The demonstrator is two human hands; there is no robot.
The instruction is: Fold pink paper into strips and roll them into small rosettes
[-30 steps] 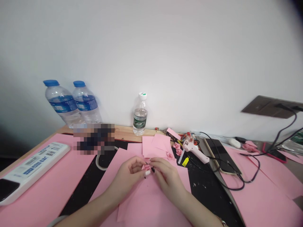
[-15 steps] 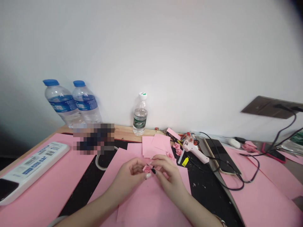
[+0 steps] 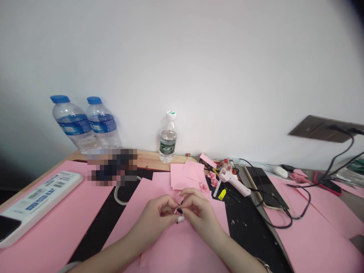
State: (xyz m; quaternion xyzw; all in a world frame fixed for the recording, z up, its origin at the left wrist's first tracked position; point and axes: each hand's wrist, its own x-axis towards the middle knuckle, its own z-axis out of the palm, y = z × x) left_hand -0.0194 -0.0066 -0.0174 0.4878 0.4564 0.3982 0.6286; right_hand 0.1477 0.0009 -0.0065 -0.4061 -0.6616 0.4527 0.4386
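My left hand [image 3: 162, 212] and my right hand [image 3: 199, 210] meet over pink paper sheets [image 3: 182, 242], fingertips pinched together. Between them is a small pink paper flower [image 3: 176, 210], mostly covered by the fingers, so its shape barely shows. Both hands are closed on it, thumbs and index fingers touching. Just beyond the right hand lie several finished paper roses [image 3: 212, 175]. Smaller pink paper squares [image 3: 186, 176] rest behind the hands.
A white glue gun [image 3: 234, 181] and a phone [image 3: 267, 187] lie to the right among black cables [image 3: 284, 226]. At left are a long white box [image 3: 42, 204] and a tape roll [image 3: 117, 195]. Water bottles [image 3: 167, 146] stand along the wall.
The fingers have closed in tighter around the paper flower, which showed its petals before and is now mostly hidden. The hands came slightly closer together.
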